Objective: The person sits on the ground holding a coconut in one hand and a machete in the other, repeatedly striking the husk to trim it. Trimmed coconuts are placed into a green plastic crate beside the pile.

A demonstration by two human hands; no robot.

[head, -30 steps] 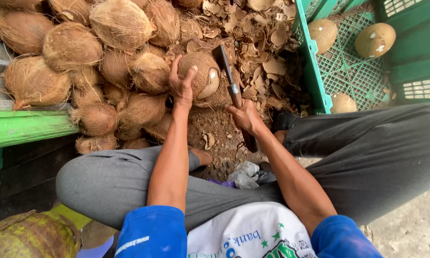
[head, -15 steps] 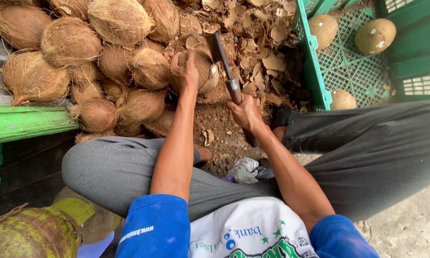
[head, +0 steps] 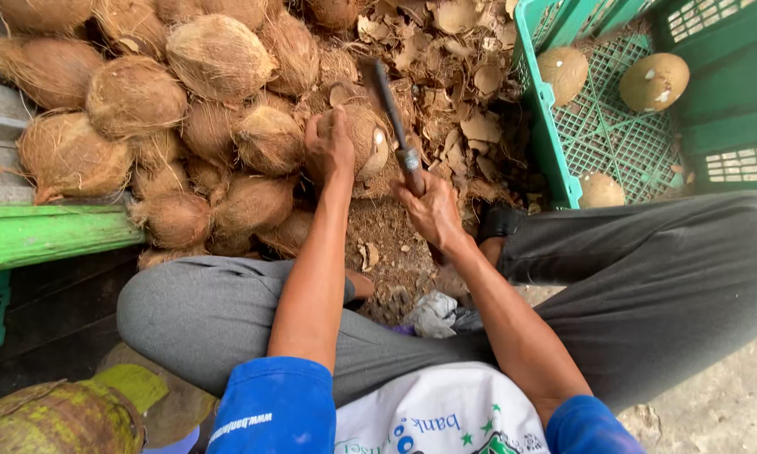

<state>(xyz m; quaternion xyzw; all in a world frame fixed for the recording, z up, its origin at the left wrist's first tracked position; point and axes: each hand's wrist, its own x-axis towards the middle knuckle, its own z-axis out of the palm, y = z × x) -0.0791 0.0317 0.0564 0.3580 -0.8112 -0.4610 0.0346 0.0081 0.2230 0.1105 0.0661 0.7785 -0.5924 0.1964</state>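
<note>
Head view, looking straight down: a brown, fibrous coconut (head: 363, 139) sits at the near edge of a heap, on ground littered with husk chips, just ahead of the person's crossed legs. The left hand (head: 328, 145) is clamped over its left side, fingers curled around the shell and pressing it in place. The right hand (head: 433, 210) is closed in a fist around the handle of a knife (head: 393, 126) with a long dark blade; the blade slants up and to the left from the fist, and its upper part lies across the right side of the coconut. Whether the edge is actually biting into the shell is hard to tell from this angle.

To the left and behind lies the pile of husked coconuts (head: 177, 109), hairy and tan, stacked against one another. Broken husk pieces (head: 463, 92) cover the ground to the right of the held coconut. Further right stands a green plastic crate (head: 547, 126) holding a few pale, smooth, peeled coconuts (head: 653, 81), well apart from each other. A green painted plank (head: 50, 235) runs along the left side, and a crumpled cloth (head: 436, 313) lies on the ground between the person's legs.
</note>
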